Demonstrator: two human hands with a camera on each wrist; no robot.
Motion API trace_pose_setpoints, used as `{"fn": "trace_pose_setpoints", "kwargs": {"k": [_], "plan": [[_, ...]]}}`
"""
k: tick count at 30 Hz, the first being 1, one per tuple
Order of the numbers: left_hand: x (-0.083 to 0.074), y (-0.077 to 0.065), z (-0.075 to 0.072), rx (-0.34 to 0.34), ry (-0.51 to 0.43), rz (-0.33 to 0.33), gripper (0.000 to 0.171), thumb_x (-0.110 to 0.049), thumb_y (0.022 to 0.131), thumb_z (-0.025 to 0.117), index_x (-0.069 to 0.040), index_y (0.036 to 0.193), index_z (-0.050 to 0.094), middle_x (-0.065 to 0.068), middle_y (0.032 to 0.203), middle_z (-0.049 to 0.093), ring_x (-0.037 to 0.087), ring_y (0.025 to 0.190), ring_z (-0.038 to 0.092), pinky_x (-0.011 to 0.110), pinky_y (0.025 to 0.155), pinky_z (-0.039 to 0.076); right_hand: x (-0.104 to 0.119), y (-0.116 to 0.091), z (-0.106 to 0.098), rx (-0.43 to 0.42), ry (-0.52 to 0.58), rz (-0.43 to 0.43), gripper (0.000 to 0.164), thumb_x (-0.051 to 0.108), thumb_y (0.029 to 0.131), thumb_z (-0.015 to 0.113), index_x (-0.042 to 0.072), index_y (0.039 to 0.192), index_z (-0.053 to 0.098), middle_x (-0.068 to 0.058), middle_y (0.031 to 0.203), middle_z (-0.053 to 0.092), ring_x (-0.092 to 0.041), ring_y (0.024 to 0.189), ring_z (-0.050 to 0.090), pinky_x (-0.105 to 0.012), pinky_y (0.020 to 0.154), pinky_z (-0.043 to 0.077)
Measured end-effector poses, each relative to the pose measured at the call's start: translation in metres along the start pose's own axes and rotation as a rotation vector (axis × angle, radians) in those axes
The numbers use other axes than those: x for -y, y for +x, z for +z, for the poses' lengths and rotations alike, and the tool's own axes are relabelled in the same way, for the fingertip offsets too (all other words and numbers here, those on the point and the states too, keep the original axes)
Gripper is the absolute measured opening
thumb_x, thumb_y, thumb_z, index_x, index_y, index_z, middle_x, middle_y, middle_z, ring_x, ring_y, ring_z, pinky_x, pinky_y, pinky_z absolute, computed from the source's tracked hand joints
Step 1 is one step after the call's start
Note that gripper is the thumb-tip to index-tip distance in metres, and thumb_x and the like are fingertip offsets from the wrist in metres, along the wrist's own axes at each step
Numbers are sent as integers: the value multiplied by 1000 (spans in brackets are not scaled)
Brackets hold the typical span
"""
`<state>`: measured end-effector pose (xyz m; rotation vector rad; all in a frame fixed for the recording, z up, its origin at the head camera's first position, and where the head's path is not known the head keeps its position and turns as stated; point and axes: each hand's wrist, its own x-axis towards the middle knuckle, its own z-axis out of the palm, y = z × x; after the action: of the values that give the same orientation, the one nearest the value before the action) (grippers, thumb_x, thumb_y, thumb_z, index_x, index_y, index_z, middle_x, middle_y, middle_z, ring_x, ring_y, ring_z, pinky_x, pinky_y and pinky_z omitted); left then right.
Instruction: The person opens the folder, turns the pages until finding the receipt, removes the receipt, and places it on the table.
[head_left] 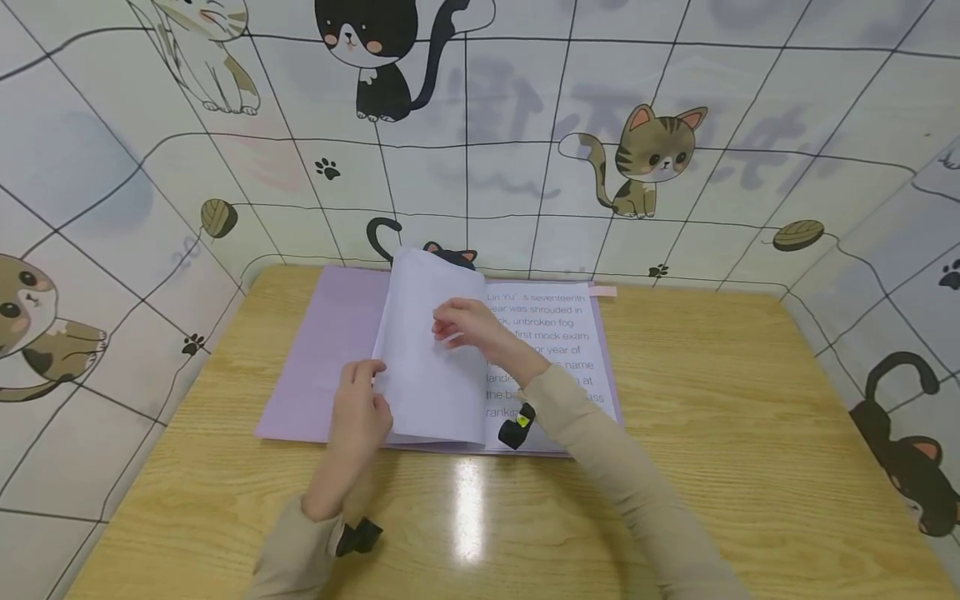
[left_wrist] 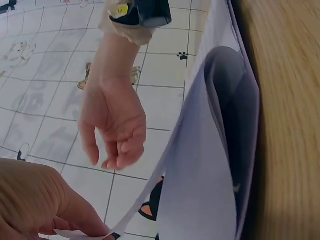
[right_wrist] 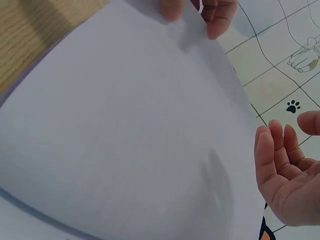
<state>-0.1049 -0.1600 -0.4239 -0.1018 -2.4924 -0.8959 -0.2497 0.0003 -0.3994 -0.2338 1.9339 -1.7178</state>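
A booklet with a purple cover (head_left: 330,333) lies spread on the table. One white page (head_left: 431,383) is lifted and curves up over its left half, blank on the side facing me. My left hand (head_left: 362,408) pinches this page's left edge, thumb on the near face and fingers behind, as the right wrist view shows. Over the page hovers my right hand (head_left: 472,323), its fingers relaxed, slightly bent and holding nothing; the right wrist view shows its open palm (right_wrist: 290,182) beside the sheet. On the right half, a printed page (head_left: 551,312) is partly covered by my right forearm.
The wooden table (head_left: 712,433) runs out on both sides of the booklet. Behind it stands a tiled wall (head_left: 510,183) with cat drawings. A pink tab (head_left: 603,292) sticks out at the booklet's upper right. Black straps (head_left: 360,537) sit at both wrists.
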Motion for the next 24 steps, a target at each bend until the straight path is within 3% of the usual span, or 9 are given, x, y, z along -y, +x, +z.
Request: {"fn": "trace_pose_setpoints", "kwargs": {"k": [9, 20, 24], "plan": [[22, -3, -1, 95, -28, -73, 35, 25, 65, 50, 13, 98, 55, 29, 98, 52, 40, 83, 54, 46, 67, 50, -10, -3, -21, -32, -17, 23, 30, 16, 93, 52, -8, 112, 56, -5, 84, 61, -15, 79, 60, -28, 73, 52], [41, -3, 0, 182, -71, -201, 31, 18, 68, 53, 14, 99, 57, 28, 96, 54, 37, 82, 55, 46, 71, 49, -17, -3, -49, -71, -36, 37, 36, 18, 93, 51, -9, 118, 53, -5, 88, 61, -16, 82, 60, -28, 75, 53], [47, -4, 0, 210, -72, -219, 30, 16, 69, 54, 13, 99, 58, 27, 95, 55, 36, 81, 55, 44, 69, 49, -19, -5, -60, -90, -41, 43, 37, 18, 94, 51, -9, 120, 52, -5, 87, 61, -15, 80, 60, -28, 74, 53]]}}
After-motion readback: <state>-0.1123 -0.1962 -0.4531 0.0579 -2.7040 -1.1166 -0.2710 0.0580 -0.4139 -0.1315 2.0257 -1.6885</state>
